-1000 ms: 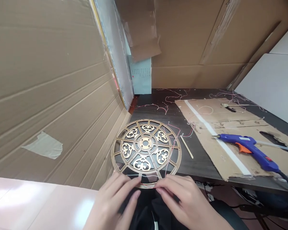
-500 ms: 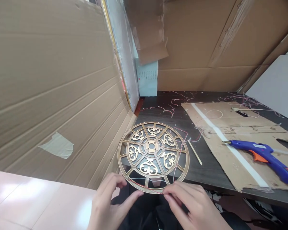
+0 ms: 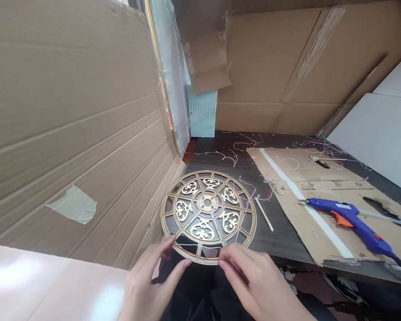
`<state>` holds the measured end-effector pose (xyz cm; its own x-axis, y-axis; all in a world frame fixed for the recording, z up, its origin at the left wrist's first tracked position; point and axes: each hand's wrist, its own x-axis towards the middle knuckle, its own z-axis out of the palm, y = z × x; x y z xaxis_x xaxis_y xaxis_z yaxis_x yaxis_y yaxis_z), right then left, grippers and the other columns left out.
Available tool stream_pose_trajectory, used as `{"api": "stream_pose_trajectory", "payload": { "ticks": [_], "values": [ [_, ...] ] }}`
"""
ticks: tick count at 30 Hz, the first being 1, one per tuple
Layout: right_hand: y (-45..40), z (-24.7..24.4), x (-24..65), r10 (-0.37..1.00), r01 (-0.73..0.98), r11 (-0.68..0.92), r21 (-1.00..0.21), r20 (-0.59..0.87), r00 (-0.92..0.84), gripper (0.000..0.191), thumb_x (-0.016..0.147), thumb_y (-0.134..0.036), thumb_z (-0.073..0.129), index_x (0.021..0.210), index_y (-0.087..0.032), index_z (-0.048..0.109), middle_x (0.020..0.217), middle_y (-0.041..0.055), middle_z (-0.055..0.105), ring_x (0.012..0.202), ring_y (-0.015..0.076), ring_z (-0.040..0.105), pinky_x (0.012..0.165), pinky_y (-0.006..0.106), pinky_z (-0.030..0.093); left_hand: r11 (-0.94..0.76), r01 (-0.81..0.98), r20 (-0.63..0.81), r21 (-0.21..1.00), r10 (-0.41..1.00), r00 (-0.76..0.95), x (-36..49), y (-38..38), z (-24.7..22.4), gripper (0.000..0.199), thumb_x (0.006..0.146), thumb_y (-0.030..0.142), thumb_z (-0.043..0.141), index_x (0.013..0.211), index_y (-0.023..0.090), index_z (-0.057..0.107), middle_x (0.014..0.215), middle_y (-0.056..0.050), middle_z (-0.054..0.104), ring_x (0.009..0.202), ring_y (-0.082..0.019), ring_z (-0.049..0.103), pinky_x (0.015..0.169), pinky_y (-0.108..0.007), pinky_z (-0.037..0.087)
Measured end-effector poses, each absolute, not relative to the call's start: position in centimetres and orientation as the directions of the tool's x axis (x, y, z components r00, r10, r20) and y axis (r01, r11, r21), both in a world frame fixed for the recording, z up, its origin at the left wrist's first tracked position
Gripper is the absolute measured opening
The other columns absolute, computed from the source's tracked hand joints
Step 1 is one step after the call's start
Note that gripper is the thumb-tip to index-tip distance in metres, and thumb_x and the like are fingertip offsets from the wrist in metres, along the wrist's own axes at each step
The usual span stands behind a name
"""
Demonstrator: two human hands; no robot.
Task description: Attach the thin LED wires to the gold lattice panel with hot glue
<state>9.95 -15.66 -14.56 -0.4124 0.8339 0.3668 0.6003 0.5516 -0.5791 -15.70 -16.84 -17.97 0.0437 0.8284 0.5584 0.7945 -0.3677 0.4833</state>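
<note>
A round openwork gold-brown disc (image 3: 207,203) with spokes and scroll ornaments lies partly on the dark table, its near edge reaching over my lap. A thin red wire (image 3: 183,248) runs along the near rim, with a pale wire (image 3: 210,247) just behind it. My left hand (image 3: 153,272) has thumb and index finger spread apart, the index fingertip touching the rim at the red wire's left end and the thumb at the near edge. My right hand (image 3: 254,274) pinches the red wire against the near rim; its fingers partly hide the wire.
Right of the disc lie a small pale stick (image 3: 263,214) and a blue glue gun (image 3: 347,218) on a flat cardboard sheet (image 3: 304,232). Loose thin wires (image 3: 227,156) are scattered behind. A cardboard wall (image 3: 87,133) stands close on the left; a light-blue card (image 3: 202,116) stands at the back.
The left index finger has straightened and come down onto the rim by the red wire. The right hand still pinches at the near edge. The whole view has shifted slightly.
</note>
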Motion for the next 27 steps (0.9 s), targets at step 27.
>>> {"api": "stream_pose_trajectory", "payload": {
  "ticks": [27],
  "values": [
    [-17.1,-14.5,8.4,0.878,0.596,0.473,-0.649,0.288,-0.383,0.016,0.101,-0.018,0.054,0.088,-0.022,0.064,0.061,-0.0066,0.048,0.049,0.0104,0.040,0.050,0.026,0.031,-0.630,0.680,0.637,0.375,0.708,0.305,-12.1,-19.2,-18.6,0.038,0.098,0.002,0.060,0.134,0.012,0.060,0.113,-0.010,0.075,0.096,-0.015,0.070,0.090,-0.026,0.057]
  ]
}}
